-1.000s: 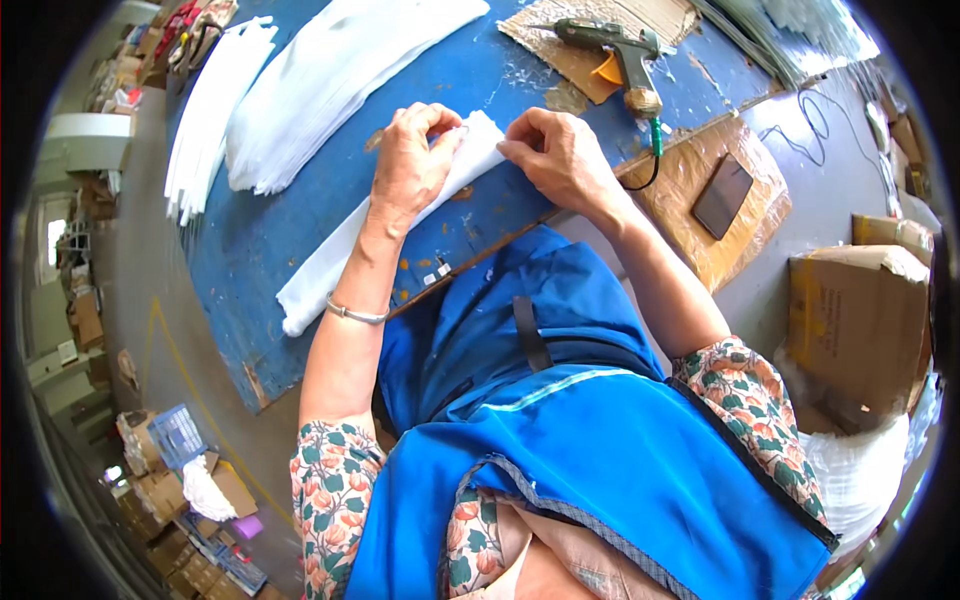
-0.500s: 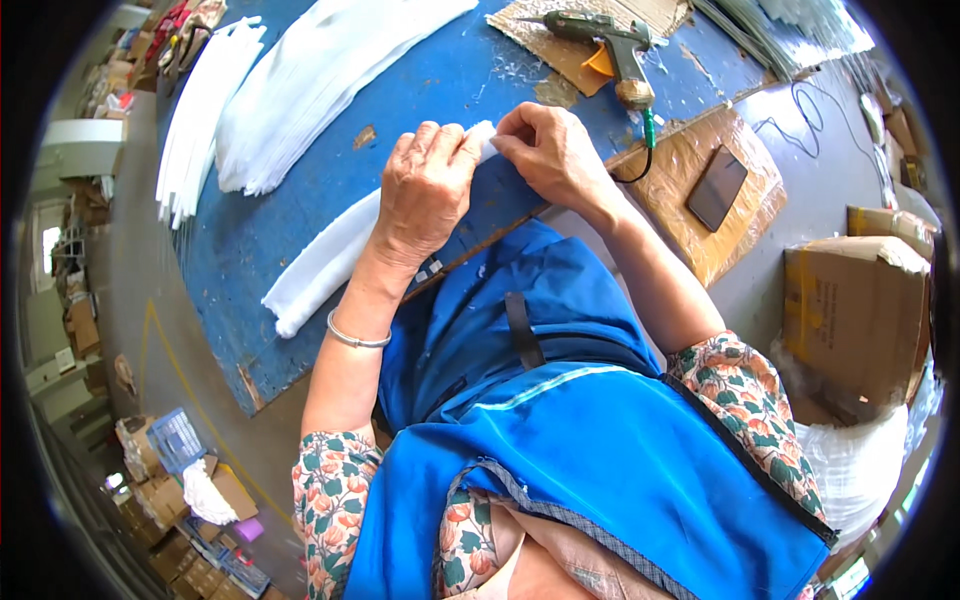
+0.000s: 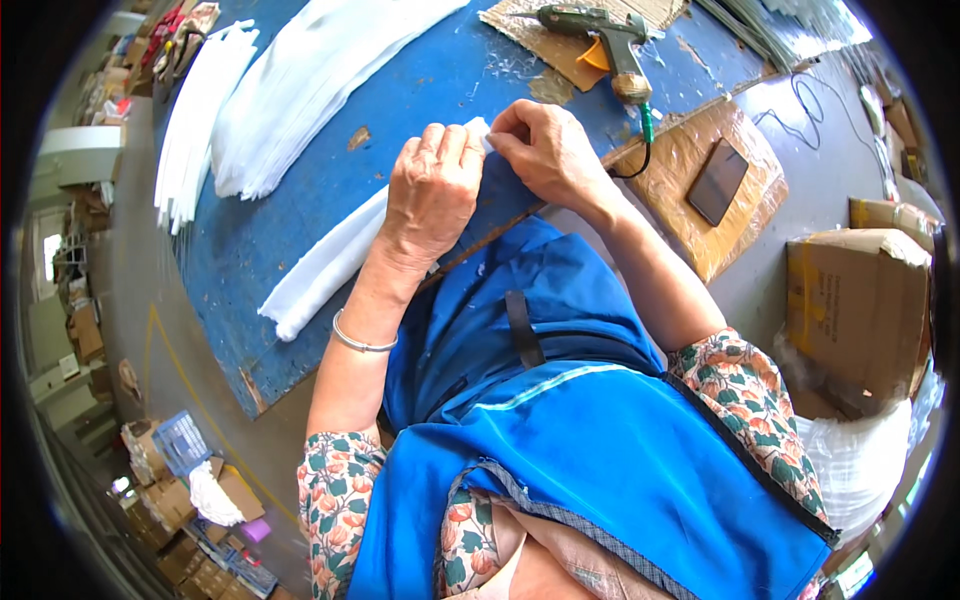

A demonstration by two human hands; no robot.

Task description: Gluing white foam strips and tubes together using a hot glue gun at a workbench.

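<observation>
Since a second ago the two hands have drawn closer together at the upper middle of the frame, and the long white folded strip [image 3: 330, 262] has slid under them. More of it was showing near the right hand before; now only its tip peeks out between the knuckles. The left hand [image 3: 432, 192] lies curled over the strip, fingers bent down on it. The right hand [image 3: 545, 150] pinches the strip's end between thumb and fingertips. The rest of the strip trails toward the lower left across the blue bench [image 3: 300, 220], close to its near edge. To my eye the work has moved to the very end of the strip, which is being folded or pressed. The glue gun [image 3: 605, 40] lies untouched on cardboard at the top, and the white stacks [image 3: 270, 110] stay at upper left.
</observation>
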